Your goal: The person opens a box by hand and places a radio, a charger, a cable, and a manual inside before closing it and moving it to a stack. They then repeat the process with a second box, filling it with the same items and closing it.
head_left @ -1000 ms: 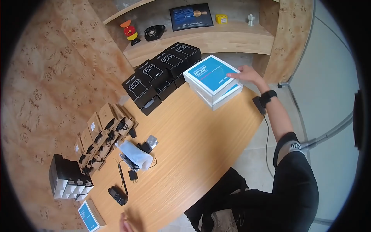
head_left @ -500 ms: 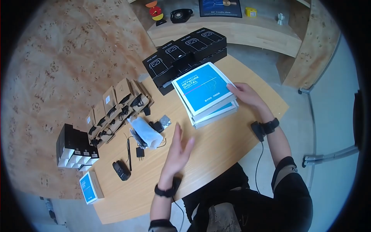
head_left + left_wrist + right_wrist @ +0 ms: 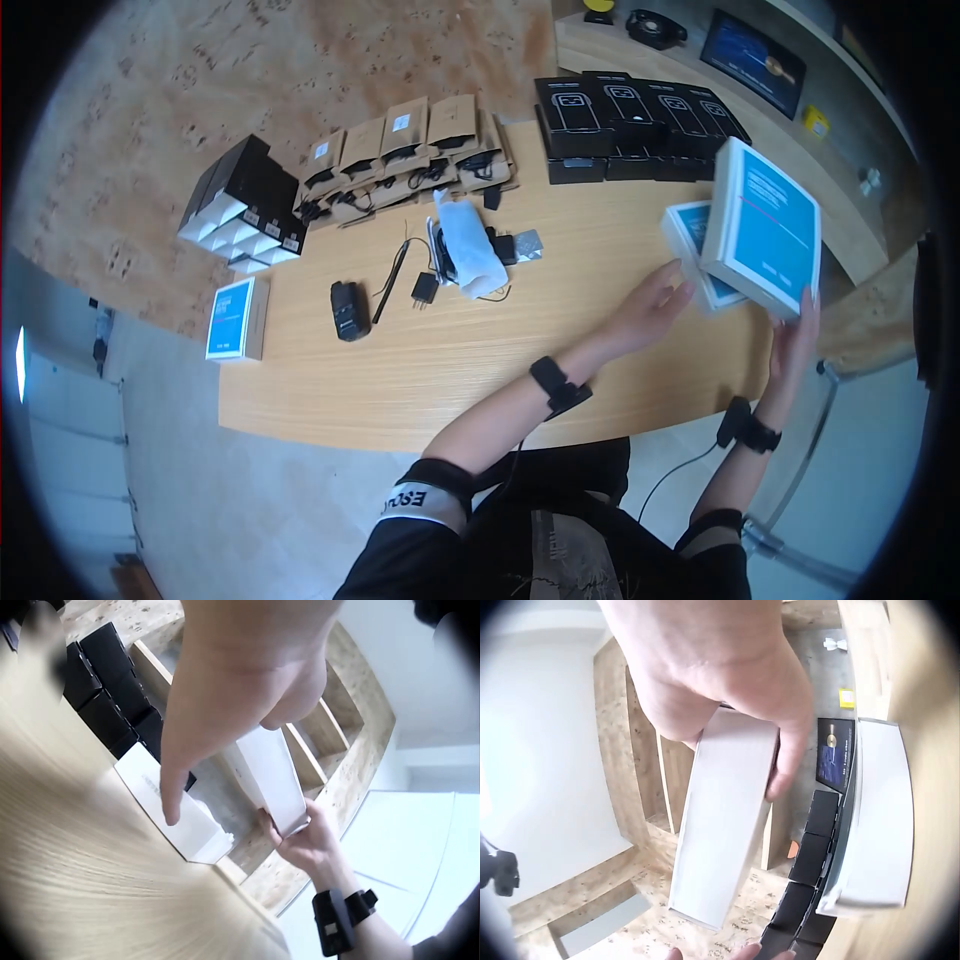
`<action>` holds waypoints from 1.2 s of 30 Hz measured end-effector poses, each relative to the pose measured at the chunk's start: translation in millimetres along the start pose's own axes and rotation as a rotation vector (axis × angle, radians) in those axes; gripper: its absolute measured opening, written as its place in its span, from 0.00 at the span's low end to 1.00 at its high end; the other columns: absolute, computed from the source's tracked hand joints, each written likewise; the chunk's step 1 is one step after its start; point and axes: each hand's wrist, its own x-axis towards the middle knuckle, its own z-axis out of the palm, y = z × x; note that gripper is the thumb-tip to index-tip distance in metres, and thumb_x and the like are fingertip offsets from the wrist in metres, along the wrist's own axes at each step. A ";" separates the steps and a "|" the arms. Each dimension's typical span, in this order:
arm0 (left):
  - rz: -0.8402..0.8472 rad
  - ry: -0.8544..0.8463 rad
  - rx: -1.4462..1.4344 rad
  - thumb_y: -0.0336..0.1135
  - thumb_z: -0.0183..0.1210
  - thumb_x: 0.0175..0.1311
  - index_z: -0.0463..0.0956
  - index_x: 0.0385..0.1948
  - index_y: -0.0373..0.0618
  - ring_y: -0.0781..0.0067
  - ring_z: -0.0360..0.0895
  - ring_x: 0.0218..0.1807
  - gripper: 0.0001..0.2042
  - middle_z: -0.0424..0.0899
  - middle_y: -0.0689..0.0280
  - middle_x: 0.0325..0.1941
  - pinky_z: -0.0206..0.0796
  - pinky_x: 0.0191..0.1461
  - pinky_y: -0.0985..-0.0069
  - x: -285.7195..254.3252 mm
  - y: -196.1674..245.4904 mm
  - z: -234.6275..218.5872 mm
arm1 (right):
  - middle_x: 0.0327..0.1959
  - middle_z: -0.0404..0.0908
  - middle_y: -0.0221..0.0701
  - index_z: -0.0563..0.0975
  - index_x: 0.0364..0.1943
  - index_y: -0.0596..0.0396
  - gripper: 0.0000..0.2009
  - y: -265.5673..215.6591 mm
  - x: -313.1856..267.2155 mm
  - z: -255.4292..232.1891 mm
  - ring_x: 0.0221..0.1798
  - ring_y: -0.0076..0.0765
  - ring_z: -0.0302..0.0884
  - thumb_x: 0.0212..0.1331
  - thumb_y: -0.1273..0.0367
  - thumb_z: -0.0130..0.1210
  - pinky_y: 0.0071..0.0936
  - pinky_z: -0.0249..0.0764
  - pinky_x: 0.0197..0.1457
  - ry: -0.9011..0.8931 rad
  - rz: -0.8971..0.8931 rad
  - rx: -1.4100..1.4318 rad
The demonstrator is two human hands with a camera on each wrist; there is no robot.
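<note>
My right hand (image 3: 793, 338) grips a white box with a blue printed top (image 3: 768, 228) by its near end. The box is lifted and tilted; in the right wrist view thumb and fingers clasp the sides of the held box (image 3: 721, 806). A second blue-and-white box (image 3: 685, 225) lies on the table, partly hidden behind the raised one. Close to that lower box, my left hand (image 3: 652, 305) hovers with fingers extended and nothing in it. The left wrist view shows my left hand (image 3: 240, 682) reaching over the lower box (image 3: 187, 825).
Black boxes (image 3: 625, 110) stand stacked along the table's back. Brown cartons with cables (image 3: 405, 150) stand left of them. A blue pouch (image 3: 470, 250), a black handheld radio (image 3: 349, 312), an adapter (image 3: 424, 288), black-and-white boxes (image 3: 245, 210) and another blue-and-white box (image 3: 238, 320) lie on the left.
My right hand has raised the top box off the lower one and tilted it. My left hand has come over beside the boxes. The head view has swung left.
</note>
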 end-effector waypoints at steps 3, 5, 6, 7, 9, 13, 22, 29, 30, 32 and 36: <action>0.175 0.022 0.003 0.38 0.53 0.76 0.44 0.77 0.44 0.66 0.69 0.67 0.33 0.61 0.52 0.75 0.63 0.69 0.70 -31.9 0.4 -13.2 | 0.55 0.77 0.32 0.69 0.66 0.56 0.24 22.2 -24.4 -28.4 0.54 0.27 0.75 0.71 0.59 0.54 0.27 0.74 0.53 -0.064 0.074 0.038; 0.296 0.057 0.000 0.36 0.52 0.76 0.46 0.76 0.42 0.65 0.69 0.68 0.32 0.62 0.52 0.74 0.61 0.70 0.68 -69.5 15.1 -28.8 | 0.59 0.75 0.34 0.66 0.68 0.57 0.26 28.9 -64.9 -29.7 0.59 0.33 0.74 0.72 0.59 0.53 0.33 0.73 0.58 -0.185 0.137 -0.248; 0.399 0.092 0.044 0.35 0.52 0.75 0.47 0.76 0.41 0.65 0.68 0.69 0.32 0.62 0.52 0.74 0.60 0.71 0.67 -88.0 20.5 -34.6 | 0.61 0.74 0.35 0.65 0.69 0.58 0.27 23.9 -104.1 -2.1 0.62 0.36 0.73 0.73 0.59 0.52 0.35 0.73 0.61 -0.236 0.156 -0.489; 0.272 0.142 0.167 0.35 0.54 0.74 0.49 0.75 0.40 0.61 0.66 0.70 0.32 0.63 0.51 0.73 0.58 0.72 0.65 -112.9 27.8 -40.9 | 0.63 0.73 0.40 0.64 0.69 0.63 0.26 30.0 -136.8 16.6 0.67 0.43 0.70 0.72 0.64 0.52 0.39 0.66 0.70 -0.266 0.119 -0.427; 0.119 0.242 0.531 0.35 0.56 0.71 0.53 0.74 0.38 0.54 0.60 0.74 0.33 0.62 0.46 0.73 0.54 0.75 0.62 -158.3 25.4 -56.7 | 0.65 0.72 0.45 0.71 0.64 0.60 0.26 40.6 -173.0 30.8 0.68 0.52 0.69 0.66 0.62 0.60 0.41 0.68 0.68 -0.542 -0.170 -0.774; -0.015 0.468 0.693 0.38 0.61 0.65 0.57 0.73 0.38 0.42 0.44 0.81 0.36 0.53 0.40 0.77 0.44 0.79 0.55 -220.8 -6.9 -50.6 | 0.66 0.70 0.48 0.77 0.55 0.59 0.22 17.3 -152.3 41.1 0.70 0.59 0.66 0.56 0.68 0.67 0.46 0.64 0.71 -0.618 -0.424 -0.830; 0.284 0.262 0.985 0.51 0.76 0.47 0.78 0.60 0.48 0.25 0.43 0.78 0.36 0.53 0.46 0.79 0.48 0.75 0.39 -219.2 -26.6 -42.1 | 0.77 0.53 0.48 0.59 0.74 0.53 0.37 53.3 3.9 47.3 0.79 0.70 0.44 0.66 0.50 0.54 0.73 0.50 0.72 -0.547 -0.502 -1.769; 0.442 0.526 0.836 0.45 0.79 0.45 0.51 0.76 0.48 0.31 0.49 0.78 0.55 0.48 0.39 0.78 0.52 0.76 0.48 -214.4 -50.2 -29.0 | 0.77 0.54 0.52 0.58 0.73 0.57 0.37 57.5 13.9 83.1 0.77 0.74 0.46 0.70 0.45 0.43 0.78 0.53 0.68 -0.261 -0.267 -1.880; 0.424 0.528 0.876 0.45 0.79 0.45 0.51 0.76 0.48 0.31 0.49 0.78 0.55 0.48 0.39 0.78 0.52 0.76 0.48 -220.2 -50.9 -30.5 | 0.77 0.54 0.52 0.58 0.73 0.57 0.37 53.1 4.2 85.4 0.77 0.74 0.46 0.70 0.45 0.43 0.78 0.53 0.68 -0.281 -0.255 -1.842; 0.276 0.513 0.568 0.42 0.79 0.45 0.42 0.76 0.39 0.45 0.57 0.77 0.60 0.54 0.42 0.77 0.56 0.74 0.57 -218.9 -52.6 -31.8 | 0.75 0.57 0.52 0.60 0.72 0.58 0.35 39.8 -17.7 84.3 0.76 0.69 0.52 0.70 0.48 0.49 0.66 0.59 0.70 -0.283 -0.317 -1.659; 0.189 0.422 0.498 0.35 0.77 0.47 0.39 0.76 0.35 0.52 0.60 0.76 0.59 0.56 0.44 0.76 0.55 0.76 0.63 -218.7 -50.1 -39.2 | 0.72 0.63 0.53 0.66 0.67 0.64 0.28 12.6 -126.7 84.3 0.72 0.61 0.63 0.67 0.64 0.57 0.43 0.64 0.72 -0.820 0.115 -0.861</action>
